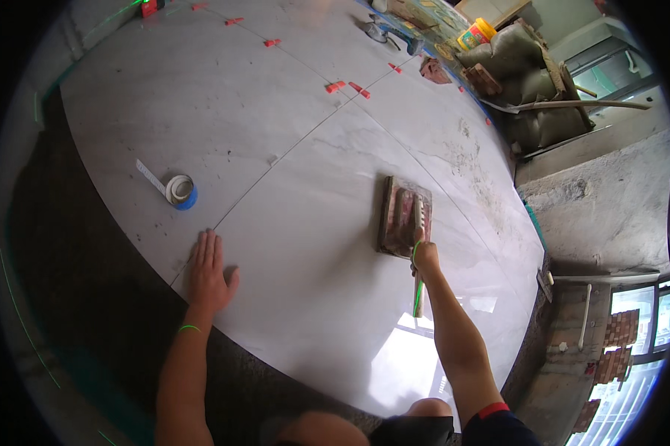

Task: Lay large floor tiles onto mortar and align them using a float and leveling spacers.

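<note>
My left hand (211,275) lies flat with fingers stretched out on the pale glossy floor tile (305,238), beside a joint near the tile's front edge. My right hand (424,256) is wrapped round the handle of a flat tile beater (406,215). Its broad, reddish-brown rectangular block, smeared with dirt, is over the same tile, and a shadow falls to its left. I cannot tell whether the block touches the surface. The handle's end sticks out below my fist. A green laser line crosses my left wrist and runs along the handle.
On the left tile are a roll of white tape (179,189) and blue tape under it. Red wedges (336,87) sit along the far joints. A suction-cup tool (387,33), a yellow bucket (478,33) and filled sacks (513,63) are farther back. Dark bare floor (75,245) borders the tiles.
</note>
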Available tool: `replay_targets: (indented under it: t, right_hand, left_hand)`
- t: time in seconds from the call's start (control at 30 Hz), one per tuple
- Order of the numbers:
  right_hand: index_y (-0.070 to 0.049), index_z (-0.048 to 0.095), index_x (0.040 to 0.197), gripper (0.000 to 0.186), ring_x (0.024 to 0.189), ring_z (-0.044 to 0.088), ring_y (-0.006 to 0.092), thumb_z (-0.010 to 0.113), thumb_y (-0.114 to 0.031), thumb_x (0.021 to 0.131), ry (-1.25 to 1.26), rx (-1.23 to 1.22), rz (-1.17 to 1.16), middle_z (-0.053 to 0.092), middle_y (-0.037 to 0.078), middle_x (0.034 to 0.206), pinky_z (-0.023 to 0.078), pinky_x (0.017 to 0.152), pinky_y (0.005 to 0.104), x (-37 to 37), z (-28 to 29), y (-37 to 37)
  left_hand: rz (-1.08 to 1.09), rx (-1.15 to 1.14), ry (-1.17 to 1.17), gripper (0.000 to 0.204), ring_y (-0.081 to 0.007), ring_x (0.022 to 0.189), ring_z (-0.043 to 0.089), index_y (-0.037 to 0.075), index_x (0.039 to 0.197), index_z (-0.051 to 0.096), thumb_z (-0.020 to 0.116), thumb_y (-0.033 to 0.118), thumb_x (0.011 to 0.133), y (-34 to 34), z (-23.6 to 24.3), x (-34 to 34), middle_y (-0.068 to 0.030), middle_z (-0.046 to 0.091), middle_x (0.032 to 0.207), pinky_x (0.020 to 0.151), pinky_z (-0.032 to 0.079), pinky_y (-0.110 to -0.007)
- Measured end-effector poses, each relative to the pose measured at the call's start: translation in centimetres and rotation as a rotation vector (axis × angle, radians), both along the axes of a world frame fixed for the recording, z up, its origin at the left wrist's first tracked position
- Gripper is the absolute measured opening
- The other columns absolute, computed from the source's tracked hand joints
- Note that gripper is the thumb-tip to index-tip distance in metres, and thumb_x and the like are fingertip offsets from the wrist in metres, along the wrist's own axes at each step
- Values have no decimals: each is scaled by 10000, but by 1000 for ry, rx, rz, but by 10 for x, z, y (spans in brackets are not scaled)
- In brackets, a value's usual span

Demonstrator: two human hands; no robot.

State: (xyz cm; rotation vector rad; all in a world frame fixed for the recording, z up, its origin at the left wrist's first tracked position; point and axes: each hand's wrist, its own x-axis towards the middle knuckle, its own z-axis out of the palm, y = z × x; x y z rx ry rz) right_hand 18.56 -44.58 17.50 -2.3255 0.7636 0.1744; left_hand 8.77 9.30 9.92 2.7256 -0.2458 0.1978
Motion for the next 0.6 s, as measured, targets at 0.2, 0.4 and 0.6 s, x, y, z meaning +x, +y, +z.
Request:
replay_targets:
  t: [0.2,0.4,0.6]
  right_hand:
    - [-102,523,779,661,429,463,140,457,-704,1044,62,304,97,450,-2,556,420,419,347,20,51,81]
    - [-72,552,709,664,426,485,166,429,-601,1091,17,-218,262,496,30,553,416,411,382,-56,-18,77]
    - [-78,526,764,661,448,475,117,441,-654,1076,131,183,346,461,-12,563,401,412,328,-42,81,187]
  left_hand:
    - [58,62,48,848,-435,1586,232,-100,1579,315,691,303,935,51,-7,-39,-291,277,1682,1306,201,-532]
    - [7,-4,51,827,-421,1597,214,-98,1590,312,636,355,979,1,0,2,-287,264,1692,1308,179,-523]
    - [66,63,92,821,-415,1598,213,-95,1590,314,614,383,994,39,-3,-25,-280,265,1693,1314,167,-506]
